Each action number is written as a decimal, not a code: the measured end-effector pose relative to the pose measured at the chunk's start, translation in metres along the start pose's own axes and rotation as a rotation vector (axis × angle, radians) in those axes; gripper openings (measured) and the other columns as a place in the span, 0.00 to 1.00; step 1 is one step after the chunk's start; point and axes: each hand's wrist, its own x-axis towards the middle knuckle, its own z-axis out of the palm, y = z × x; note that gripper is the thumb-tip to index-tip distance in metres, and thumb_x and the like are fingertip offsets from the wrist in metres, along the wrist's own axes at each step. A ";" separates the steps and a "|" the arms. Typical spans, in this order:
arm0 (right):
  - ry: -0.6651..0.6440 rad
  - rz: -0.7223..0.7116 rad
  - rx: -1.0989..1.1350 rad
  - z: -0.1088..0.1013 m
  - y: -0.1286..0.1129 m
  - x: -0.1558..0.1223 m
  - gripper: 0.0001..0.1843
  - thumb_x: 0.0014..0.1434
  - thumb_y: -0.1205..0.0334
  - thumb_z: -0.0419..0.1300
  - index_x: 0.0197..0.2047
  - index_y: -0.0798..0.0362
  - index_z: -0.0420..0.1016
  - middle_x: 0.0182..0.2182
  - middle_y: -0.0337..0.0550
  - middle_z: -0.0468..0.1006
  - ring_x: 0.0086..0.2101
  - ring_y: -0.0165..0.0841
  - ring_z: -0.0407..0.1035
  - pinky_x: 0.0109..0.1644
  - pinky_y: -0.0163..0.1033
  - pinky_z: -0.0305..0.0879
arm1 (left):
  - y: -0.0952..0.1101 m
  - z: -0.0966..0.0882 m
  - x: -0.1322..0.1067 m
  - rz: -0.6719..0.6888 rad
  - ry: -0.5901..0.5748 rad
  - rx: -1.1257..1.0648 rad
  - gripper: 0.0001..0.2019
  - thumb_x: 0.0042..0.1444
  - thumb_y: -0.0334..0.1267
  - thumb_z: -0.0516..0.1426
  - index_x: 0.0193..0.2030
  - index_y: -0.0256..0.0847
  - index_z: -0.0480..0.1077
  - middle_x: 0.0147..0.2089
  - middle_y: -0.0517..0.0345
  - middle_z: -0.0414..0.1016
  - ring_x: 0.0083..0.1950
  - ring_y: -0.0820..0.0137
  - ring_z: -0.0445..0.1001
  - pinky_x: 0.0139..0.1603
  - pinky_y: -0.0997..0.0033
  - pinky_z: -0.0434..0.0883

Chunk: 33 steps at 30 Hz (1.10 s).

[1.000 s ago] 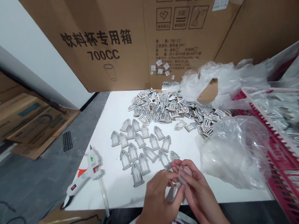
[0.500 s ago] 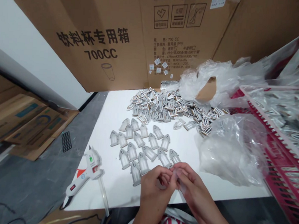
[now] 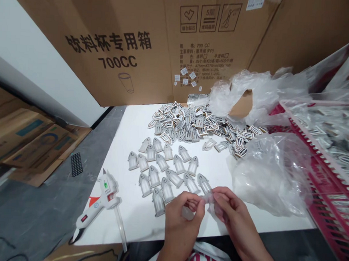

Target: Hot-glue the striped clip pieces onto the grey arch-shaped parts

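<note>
At the near edge of the white table (image 3: 134, 124), my left hand (image 3: 181, 220) and my right hand (image 3: 231, 217) meet, both pinching a small clear plastic piece (image 3: 207, 197) between thumb and fingers. Just beyond my fingers lie several grey arch-shaped pieces (image 3: 166, 171) laid out in rows. Farther back is a heap of the same kind of pieces (image 3: 192, 123), some with brown and white faces.
A white hot glue gun (image 3: 100, 204) lies at the table's near left corner. A clear plastic bag (image 3: 271, 174) sits to the right, beside a red crate (image 3: 329, 185) full of bagged pieces. Big cardboard boxes (image 3: 123, 46) stand behind. Flattened cardboard (image 3: 30, 138) lies on the floor.
My hands have stayed together at the table's near edge, shifting slightly; my fingers have worked the clear piece and now pull it between both pinches.
</note>
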 end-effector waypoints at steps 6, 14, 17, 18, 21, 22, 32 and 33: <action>0.034 0.014 -0.202 -0.013 0.004 0.006 0.21 0.61 0.41 0.67 0.44 0.51 0.79 0.24 0.30 0.59 0.27 0.29 0.50 0.31 0.36 0.46 | -0.013 0.000 0.001 0.645 0.124 0.441 0.06 0.67 0.27 0.62 0.46 0.41 0.75 0.39 0.58 0.83 0.40 0.67 0.80 0.46 0.66 0.74; 0.028 -0.341 -0.747 -0.029 0.002 0.025 0.23 0.73 0.45 0.52 0.57 0.52 0.78 0.31 0.40 0.75 0.34 0.39 0.69 0.40 0.42 0.63 | -0.023 0.017 0.016 0.755 -0.034 0.696 0.06 0.69 0.26 0.59 0.48 0.39 0.74 0.42 0.56 0.81 0.38 0.65 0.76 0.42 0.61 0.69; -0.044 -0.438 -0.832 -0.030 0.001 0.029 0.21 0.75 0.51 0.50 0.55 0.53 0.81 0.42 0.47 0.79 0.44 0.42 0.74 0.49 0.45 0.67 | -0.022 0.021 0.021 0.712 -0.118 0.744 0.05 0.68 0.26 0.59 0.43 0.40 0.72 0.36 0.58 0.76 0.35 0.64 0.73 0.38 0.60 0.66; -0.075 -0.451 -0.849 -0.030 0.001 0.030 0.21 0.75 0.53 0.50 0.55 0.53 0.81 0.43 0.48 0.79 0.44 0.42 0.74 0.50 0.45 0.67 | -0.021 0.022 0.022 0.709 -0.125 0.754 0.05 0.68 0.26 0.59 0.42 0.40 0.72 0.35 0.59 0.74 0.34 0.64 0.72 0.38 0.60 0.66; -0.143 -0.459 -0.889 -0.029 0.001 0.029 0.20 0.75 0.57 0.50 0.57 0.53 0.80 0.42 0.47 0.79 0.41 0.40 0.75 0.48 0.45 0.68 | -0.021 0.025 0.022 0.714 -0.123 0.764 0.05 0.67 0.26 0.59 0.42 0.40 0.72 0.34 0.58 0.73 0.34 0.63 0.71 0.38 0.60 0.65; -0.150 -0.463 -0.899 -0.028 0.000 0.029 0.20 0.75 0.58 0.50 0.57 0.53 0.80 0.41 0.46 0.79 0.40 0.40 0.74 0.47 0.45 0.68 | -0.020 0.026 0.022 0.712 -0.124 0.764 0.05 0.67 0.26 0.60 0.42 0.40 0.72 0.34 0.58 0.73 0.34 0.63 0.72 0.38 0.60 0.66; -0.225 -0.497 -0.880 -0.026 -0.002 0.025 0.21 0.76 0.60 0.49 0.59 0.54 0.80 0.36 0.43 0.76 0.35 0.37 0.71 0.41 0.42 0.66 | -0.016 0.031 0.019 0.517 -0.150 0.696 0.10 0.60 0.24 0.64 0.36 0.43 0.71 0.35 0.60 0.74 0.36 0.62 0.74 0.37 0.60 0.70; -0.235 -0.508 -0.873 -0.027 -0.002 0.025 0.21 0.76 0.60 0.49 0.59 0.54 0.80 0.36 0.43 0.76 0.35 0.37 0.71 0.40 0.42 0.65 | -0.016 0.031 0.019 0.500 -0.149 0.683 0.10 0.60 0.23 0.64 0.37 0.43 0.71 0.35 0.60 0.74 0.37 0.62 0.74 0.38 0.60 0.70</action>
